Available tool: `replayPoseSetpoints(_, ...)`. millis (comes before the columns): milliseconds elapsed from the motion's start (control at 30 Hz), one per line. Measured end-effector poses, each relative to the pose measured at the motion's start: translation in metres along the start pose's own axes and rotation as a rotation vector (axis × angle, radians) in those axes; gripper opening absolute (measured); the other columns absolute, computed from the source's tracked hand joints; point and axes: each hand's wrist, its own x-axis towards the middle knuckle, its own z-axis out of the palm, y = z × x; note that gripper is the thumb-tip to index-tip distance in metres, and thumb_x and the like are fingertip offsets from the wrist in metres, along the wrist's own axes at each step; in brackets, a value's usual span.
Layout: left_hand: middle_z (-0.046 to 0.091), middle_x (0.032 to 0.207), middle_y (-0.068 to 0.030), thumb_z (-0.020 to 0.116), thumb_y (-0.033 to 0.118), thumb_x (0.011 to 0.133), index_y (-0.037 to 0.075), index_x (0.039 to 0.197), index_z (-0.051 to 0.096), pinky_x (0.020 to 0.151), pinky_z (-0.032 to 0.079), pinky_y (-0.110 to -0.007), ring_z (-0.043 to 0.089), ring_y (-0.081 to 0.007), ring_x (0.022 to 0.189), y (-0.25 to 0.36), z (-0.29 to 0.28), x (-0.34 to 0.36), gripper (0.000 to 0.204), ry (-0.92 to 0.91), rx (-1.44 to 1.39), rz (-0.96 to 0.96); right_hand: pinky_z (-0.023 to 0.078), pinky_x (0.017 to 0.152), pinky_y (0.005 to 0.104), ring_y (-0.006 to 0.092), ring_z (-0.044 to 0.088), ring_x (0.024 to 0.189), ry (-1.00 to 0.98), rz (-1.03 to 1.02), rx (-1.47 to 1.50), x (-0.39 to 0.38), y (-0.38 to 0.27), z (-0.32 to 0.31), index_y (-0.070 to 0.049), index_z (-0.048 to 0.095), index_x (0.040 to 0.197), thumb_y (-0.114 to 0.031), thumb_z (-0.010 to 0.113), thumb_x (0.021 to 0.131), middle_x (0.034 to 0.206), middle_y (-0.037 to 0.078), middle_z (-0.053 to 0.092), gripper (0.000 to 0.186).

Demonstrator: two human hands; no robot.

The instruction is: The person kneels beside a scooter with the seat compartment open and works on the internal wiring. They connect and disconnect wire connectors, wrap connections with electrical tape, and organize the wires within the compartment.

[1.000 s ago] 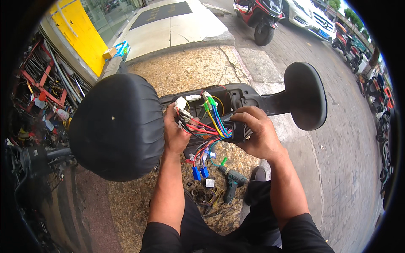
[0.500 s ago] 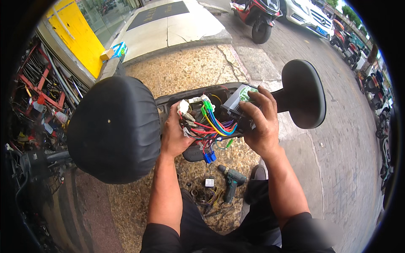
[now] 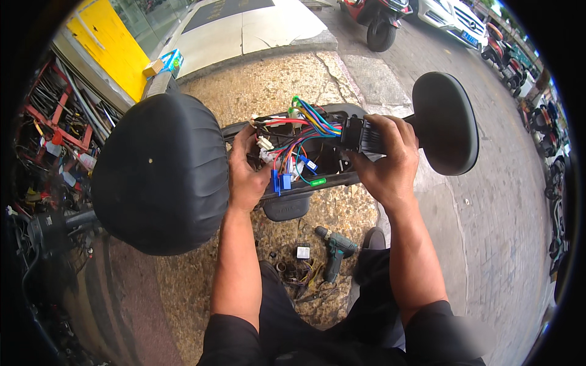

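My right hand (image 3: 390, 165) grips a dark finned box (image 3: 354, 134) with a bundle of coloured wires (image 3: 317, 125) running from its left end, over the open black compartment (image 3: 332, 177) of a scooter. My left hand (image 3: 247, 180) is closed on white connectors and wires (image 3: 265, 149) at the compartment's left end. Blue plugs (image 3: 284, 181) and a green-sleeved lead (image 3: 318, 182) hang near its front edge. A padded black seat (image 3: 155, 174) is just left of that hand; a black backrest (image 3: 444, 122) stands to the right.
On the speckled pavement below lie a cordless drill (image 3: 334, 256), a small white-topped part (image 3: 303, 252) and tangled wires (image 3: 305, 274). At left is a pile of parts (image 3: 61, 128) beside a yellow panel (image 3: 104, 49). A red scooter (image 3: 378, 24), a white car (image 3: 452, 24) and parked scooters (image 3: 543, 116) line the road.
The finned box in my right hand has moved right and turned, its silver labelled face no longer showing. The wire bundle and blue plugs have risen onto the compartment, and both hands are higher in view.
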Motion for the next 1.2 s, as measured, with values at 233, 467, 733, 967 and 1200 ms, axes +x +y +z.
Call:
replayPoseSetpoints(233, 0.054, 0.140, -0.0163, 0.066, 0.008, 0.083, 0.001, 0.146, 0.043, 0.110, 0.042, -0.036, 0.055, -0.0236, 0.127, 0.000, -0.009, -0.002, 0.068, -0.047, -0.202, -0.004, 0.056, 0.075, 0.0354, 0.0242, 0.070, 0.082, -0.152, 0.205, 0.365, 0.004, -0.005, -0.004, 0.000, 0.066, 0.113, -0.020, 0.094, 0.067, 0.093, 0.014, 0.071, 0.057)
replayPoseSetpoints(467, 0.060, 0.134, -0.0136, 0.058, 0.023, 0.098, -0.005, 0.140, 0.050, 0.109, 0.041, -0.034, 0.056, -0.0218, 0.124, -0.004, -0.013, 0.002, 0.051, -0.096, -0.224, -0.056, 0.052, 0.080, 0.0289, 0.0145, 0.064, 0.089, -0.611, 0.470, 0.798, 0.017, 0.007, -0.035, 0.006, 0.064, 0.118, -0.025, 0.091, 0.077, 0.097, 0.009, 0.070, 0.057)
replayPoseSetpoints(733, 0.065, 0.120, -0.0081, 0.064, 0.040, 0.098, -0.003, 0.132, 0.056, 0.097, 0.045, -0.027, 0.060, -0.0142, 0.111, 0.013, -0.005, 0.003, 0.055, -0.259, -0.095, -0.055, 0.045, 0.097, 0.0303, 0.0156, 0.059, 0.105, -0.995, 0.555, 1.135, 0.014, 0.019, -0.043, 0.005, 0.057, 0.130, -0.038, 0.088, 0.077, 0.113, 0.006, 0.067, 0.075)
replayPoseSetpoints(967, 0.060, 0.129, -0.0083, 0.060, 0.020, 0.091, -0.002, 0.146, 0.043, 0.105, 0.041, -0.031, 0.057, -0.0159, 0.118, 0.022, -0.007, -0.003, 0.061, -0.387, -0.173, -0.272, 0.050, 0.095, 0.0286, 0.0174, 0.064, 0.104, -0.818, 0.716, 1.098, 0.041, 0.007, -0.028, 0.003, 0.056, 0.138, -0.036, 0.076, 0.091, 0.119, 0.012, 0.069, 0.064)
replayPoseSetpoints(1200, 0.066, 0.117, -0.0107, 0.082, 0.052, 0.074, -0.002, 0.148, 0.042, 0.104, 0.046, -0.037, 0.064, -0.0241, 0.114, 0.019, -0.006, -0.006, 0.100, -0.231, -0.295, -0.157, 0.061, 0.076, 0.0288, 0.0189, 0.072, 0.090, -0.951, 0.799, 1.111, 0.100, 0.003, 0.009, 0.011, 0.054, 0.133, -0.030, 0.067, 0.098, 0.112, 0.018, 0.069, 0.056)
